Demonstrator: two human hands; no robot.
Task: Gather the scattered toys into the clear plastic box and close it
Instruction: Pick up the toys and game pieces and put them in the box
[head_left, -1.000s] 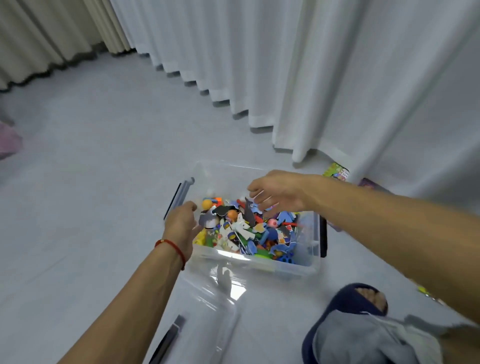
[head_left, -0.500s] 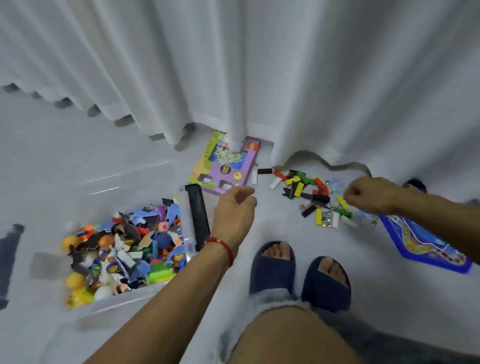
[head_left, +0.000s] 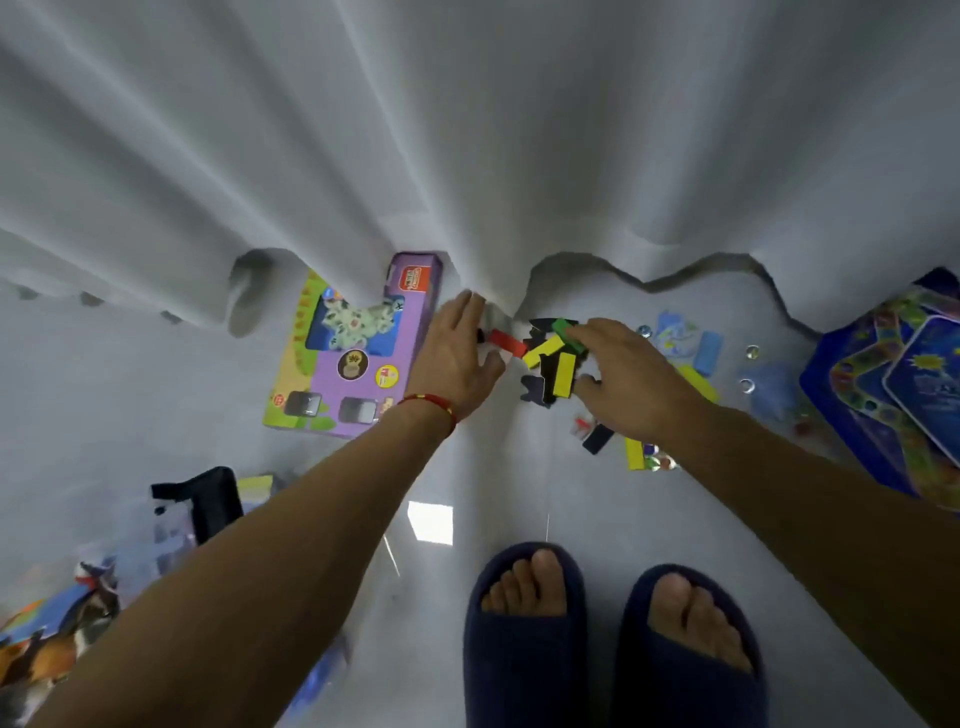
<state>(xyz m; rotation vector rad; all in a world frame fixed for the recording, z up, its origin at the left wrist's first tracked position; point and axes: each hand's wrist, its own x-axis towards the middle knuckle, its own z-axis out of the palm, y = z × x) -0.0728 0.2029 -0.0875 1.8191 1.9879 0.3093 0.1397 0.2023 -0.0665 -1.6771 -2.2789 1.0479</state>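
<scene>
Clear plastic box (head_left: 171, 525) (blurred, half-hidden)

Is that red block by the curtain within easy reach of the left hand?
Probably yes. The left hand lies flat right beside the red block, apparently touching one end. Nothing sits between them; the curtain hangs just behind.

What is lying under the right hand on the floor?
The right hand covers coloured blocks; yellow, black and green ones show at its fingers. Anything beneath the palm is hidden.
</scene>
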